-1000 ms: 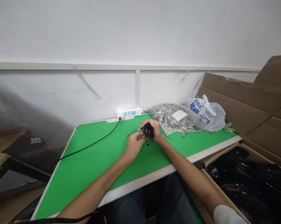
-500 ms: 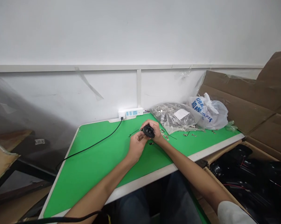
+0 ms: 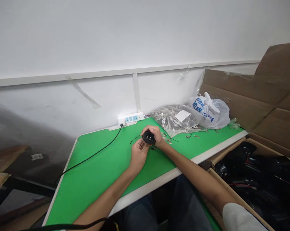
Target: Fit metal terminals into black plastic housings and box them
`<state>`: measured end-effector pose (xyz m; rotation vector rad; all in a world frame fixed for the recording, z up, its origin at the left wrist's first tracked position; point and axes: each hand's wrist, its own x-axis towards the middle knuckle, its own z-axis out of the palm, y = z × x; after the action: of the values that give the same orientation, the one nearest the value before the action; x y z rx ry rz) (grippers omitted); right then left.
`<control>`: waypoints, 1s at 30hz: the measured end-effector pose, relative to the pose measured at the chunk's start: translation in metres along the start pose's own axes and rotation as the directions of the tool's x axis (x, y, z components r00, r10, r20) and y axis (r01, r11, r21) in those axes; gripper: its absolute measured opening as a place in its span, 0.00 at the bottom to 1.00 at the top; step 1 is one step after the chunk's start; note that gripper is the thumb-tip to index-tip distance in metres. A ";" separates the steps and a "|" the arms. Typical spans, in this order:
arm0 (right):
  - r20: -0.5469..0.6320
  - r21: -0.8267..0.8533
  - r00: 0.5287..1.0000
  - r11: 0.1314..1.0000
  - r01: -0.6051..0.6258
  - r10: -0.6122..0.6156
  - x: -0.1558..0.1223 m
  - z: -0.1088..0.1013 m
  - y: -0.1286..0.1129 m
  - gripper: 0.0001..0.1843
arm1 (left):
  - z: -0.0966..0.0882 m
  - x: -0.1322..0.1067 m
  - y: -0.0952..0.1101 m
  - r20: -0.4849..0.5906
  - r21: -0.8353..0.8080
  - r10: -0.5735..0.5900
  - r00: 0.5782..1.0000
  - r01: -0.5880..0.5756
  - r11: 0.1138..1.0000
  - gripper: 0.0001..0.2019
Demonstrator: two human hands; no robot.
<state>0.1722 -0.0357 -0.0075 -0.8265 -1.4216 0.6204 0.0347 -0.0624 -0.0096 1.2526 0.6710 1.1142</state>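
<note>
Above the green tabletop, a black plastic housing (image 3: 149, 137) faces me with its hollow end, where a pair of small shiny spots shows inside. My right hand (image 3: 157, 134) is wrapped round its top and right side. Close against the lower left of the housing, my left hand (image 3: 139, 152) has its fingers curled in; whether a small part is also between the fingertips I cannot tell. Just below lies a small dark metal piece (image 3: 154, 149). Several small coppery metal clips (image 3: 167, 139) are scattered to the right of my hands.
A clear bag of metal parts (image 3: 174, 120) and a tied white plastic bag (image 3: 213, 112) sit at the back right. Behind my hands is a power strip (image 3: 132, 118) with a black cable (image 3: 97, 154). An open cardboard box (image 3: 222, 179) at right holds black housings.
The view has shifted and tilted slightly. The housing has turned in my hands, so its hollow end faces me more directly. Both hands keep their hold around it.
</note>
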 end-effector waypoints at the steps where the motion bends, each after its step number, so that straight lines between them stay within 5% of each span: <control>1: 0.004 0.004 1.000 1.000 -0.002 0.002 0.000 0.000 0.000 0.34 | 0.001 -0.001 0.000 -0.003 0.005 0.009 1.000 -0.009 1.000 0.21; 30: 0.024 -0.030 1.000 0.999 0.018 -0.017 -0.004 0.003 -0.005 0.36 | 0.007 -0.011 -0.006 -0.098 0.036 0.056 0.994 -0.053 0.998 0.22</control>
<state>0.1682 -0.0415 -0.0059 -0.8316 -1.4611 0.5983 0.0383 -0.0746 -0.0152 1.2564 0.7362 1.2205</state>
